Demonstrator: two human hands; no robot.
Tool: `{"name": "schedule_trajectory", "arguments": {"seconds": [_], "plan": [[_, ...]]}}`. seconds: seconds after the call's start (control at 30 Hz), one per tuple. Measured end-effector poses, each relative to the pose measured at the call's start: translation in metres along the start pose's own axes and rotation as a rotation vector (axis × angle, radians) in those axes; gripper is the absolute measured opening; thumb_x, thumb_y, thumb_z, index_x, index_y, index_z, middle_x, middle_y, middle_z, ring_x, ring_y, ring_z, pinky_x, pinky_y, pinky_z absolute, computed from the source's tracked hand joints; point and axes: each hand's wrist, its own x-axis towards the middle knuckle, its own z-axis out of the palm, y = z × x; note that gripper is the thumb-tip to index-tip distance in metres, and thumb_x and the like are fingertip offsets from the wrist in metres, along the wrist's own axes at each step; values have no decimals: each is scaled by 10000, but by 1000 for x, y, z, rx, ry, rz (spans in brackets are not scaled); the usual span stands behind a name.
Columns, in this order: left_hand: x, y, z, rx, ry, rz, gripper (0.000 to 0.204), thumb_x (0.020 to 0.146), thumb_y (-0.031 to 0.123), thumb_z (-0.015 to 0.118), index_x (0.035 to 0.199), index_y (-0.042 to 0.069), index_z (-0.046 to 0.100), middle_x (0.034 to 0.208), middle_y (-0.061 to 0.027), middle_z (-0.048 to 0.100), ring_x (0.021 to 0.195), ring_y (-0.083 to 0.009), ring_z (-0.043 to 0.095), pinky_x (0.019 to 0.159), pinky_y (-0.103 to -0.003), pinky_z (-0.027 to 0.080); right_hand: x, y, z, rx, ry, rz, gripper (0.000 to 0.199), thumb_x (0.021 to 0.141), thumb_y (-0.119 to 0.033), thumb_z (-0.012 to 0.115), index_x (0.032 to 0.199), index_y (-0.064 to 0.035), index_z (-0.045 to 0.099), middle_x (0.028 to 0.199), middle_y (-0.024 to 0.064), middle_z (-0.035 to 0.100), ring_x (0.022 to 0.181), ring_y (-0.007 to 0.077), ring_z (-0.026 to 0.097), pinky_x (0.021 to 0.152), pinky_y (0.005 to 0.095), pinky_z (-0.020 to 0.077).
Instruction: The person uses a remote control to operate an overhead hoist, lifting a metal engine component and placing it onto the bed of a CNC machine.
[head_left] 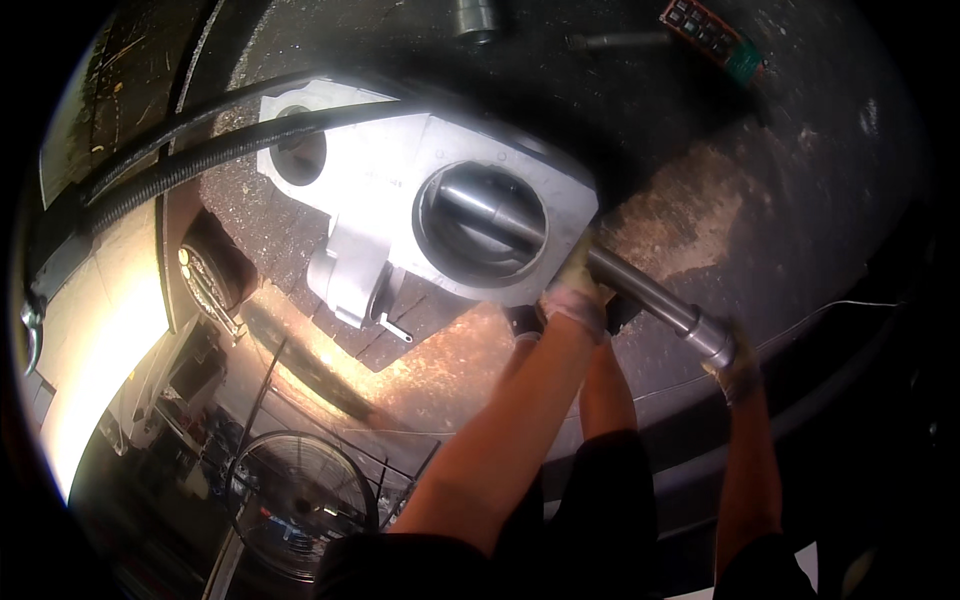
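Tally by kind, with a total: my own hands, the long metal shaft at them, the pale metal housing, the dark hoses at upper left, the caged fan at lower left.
Hands: 2 (left hand, right hand)
Metal shaft: 1
Pale metal housing: 1
Dark hoses: 2
Caged fan: 1
Total: 7

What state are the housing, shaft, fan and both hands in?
White housing: large round opening uncovered.
Metal shaft: slanting, partly inside the housing.
Fan: cannot tell whether spinning.
Left hand: beside the housing, at the shaft; grip unclear.
Right hand: at the shaft's outer end; grip unclear.
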Motion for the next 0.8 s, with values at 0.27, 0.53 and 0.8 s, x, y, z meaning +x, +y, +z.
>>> {"name": "schedule_trajectory", "arguments": {"seconds": [0.27,0.53,0.8], "plan": [[-27,-7,-134,1480,-506,1137,317,1004,265,590,1158,0,669,1078,-213,688,1036,-309,668,913,-454,550,53,-44,65,909,142,564,425,1032,-441,594,1183,-50,660,936,78,715,712,217,693,485,342,518],[-22,142,-63,1721,-344,1607,481,903,383,725,1125,-36,645,977,-224,690,839,-397,668,828,-523,520,59,-60,75,1006,72,380,412,1024,-385,621,1191,-11,661,1047,113,719,830,221,712,595,375,579],[2,133,-64,1603,-425,1744,338,842,322,754,934,10,662,885,-185,655,729,-359,642,633,-484,525,75,-96,99,422,185,33,389,1053,-328,533,1225,5,638,1121,145,666,1004,254,687,879,388,578]]}}
